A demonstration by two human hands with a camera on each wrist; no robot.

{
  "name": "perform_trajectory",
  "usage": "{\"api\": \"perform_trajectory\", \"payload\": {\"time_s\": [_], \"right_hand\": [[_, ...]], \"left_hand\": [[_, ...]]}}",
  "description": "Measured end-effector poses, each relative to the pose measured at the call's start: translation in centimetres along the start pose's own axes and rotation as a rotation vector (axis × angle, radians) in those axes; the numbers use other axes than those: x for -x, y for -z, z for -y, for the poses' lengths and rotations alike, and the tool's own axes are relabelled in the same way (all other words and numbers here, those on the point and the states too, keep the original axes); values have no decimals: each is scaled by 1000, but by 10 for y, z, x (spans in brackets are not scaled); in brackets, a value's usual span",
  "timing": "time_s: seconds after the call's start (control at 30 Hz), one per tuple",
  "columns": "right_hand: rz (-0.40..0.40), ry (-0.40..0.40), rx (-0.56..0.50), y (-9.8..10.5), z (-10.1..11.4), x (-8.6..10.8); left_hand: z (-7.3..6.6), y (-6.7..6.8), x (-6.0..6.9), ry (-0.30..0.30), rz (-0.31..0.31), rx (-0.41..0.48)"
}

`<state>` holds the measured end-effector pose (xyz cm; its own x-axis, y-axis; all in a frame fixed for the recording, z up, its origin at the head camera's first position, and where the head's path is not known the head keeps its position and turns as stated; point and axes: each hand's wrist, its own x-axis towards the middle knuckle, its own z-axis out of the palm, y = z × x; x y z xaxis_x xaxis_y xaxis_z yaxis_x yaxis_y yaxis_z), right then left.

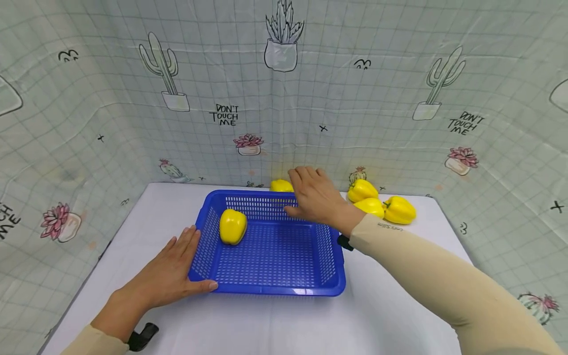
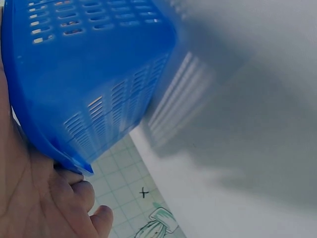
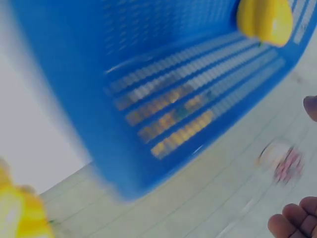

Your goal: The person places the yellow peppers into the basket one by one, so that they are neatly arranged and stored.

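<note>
A blue perforated basket (image 1: 270, 290) stands on the white table, with one yellow bell pepper (image 1: 232, 227) inside at its left. My left hand (image 1: 166, 271) rests on the basket's left rim, thumb along the front edge; in the left wrist view its palm and fingers (image 2: 74, 198) lie against the rim. Above the basket's back right part, my right hand (image 1: 317, 197) hovers with fingers extended and nothing visibly held. Just behind the back rim is another yellow pepper (image 1: 281, 186), partly hidden. The right wrist view shows fingers (image 3: 297, 223) and thumb apart, beyond the basket (image 3: 124, 168).
Several yellow peppers (image 1: 400, 210) lie together on the table behind and right of the basket, one partly covered by the right forearm. A patterned cloth (image 1: 284, 108) hangs behind the table (image 1: 239, 325) and at both sides.
</note>
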<state>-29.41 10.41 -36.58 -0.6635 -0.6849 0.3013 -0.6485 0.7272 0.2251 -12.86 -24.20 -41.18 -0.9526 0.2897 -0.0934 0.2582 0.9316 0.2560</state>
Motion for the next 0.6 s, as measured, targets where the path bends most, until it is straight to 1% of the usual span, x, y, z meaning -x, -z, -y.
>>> {"api": "perform_trajectory", "payload": {"time_s": [0.13, 0.23, 0.3, 0.4, 0.5, 0.6], "right_hand": [[-57, -116, 9, -3, -31, 28], [-76, -248, 13, -10, -51, 50], [-52, -335, 22, -16, -62, 65], [16, -444, 32, -28, -74, 86], [53, -510, 44, -42, -82, 105], [53, -568, 40, -55, -87, 119]], "left_hand": [[-1, 0, 0, -1, -2, -5], [-1, -1, 1, 3, 1, -6], [0, -1, 0, 6, 2, -5], [0, -1, 0, 2, 1, 1], [2, -1, 0, -8, -1, 9], [2, -1, -1, -14, 0, 17]]}}
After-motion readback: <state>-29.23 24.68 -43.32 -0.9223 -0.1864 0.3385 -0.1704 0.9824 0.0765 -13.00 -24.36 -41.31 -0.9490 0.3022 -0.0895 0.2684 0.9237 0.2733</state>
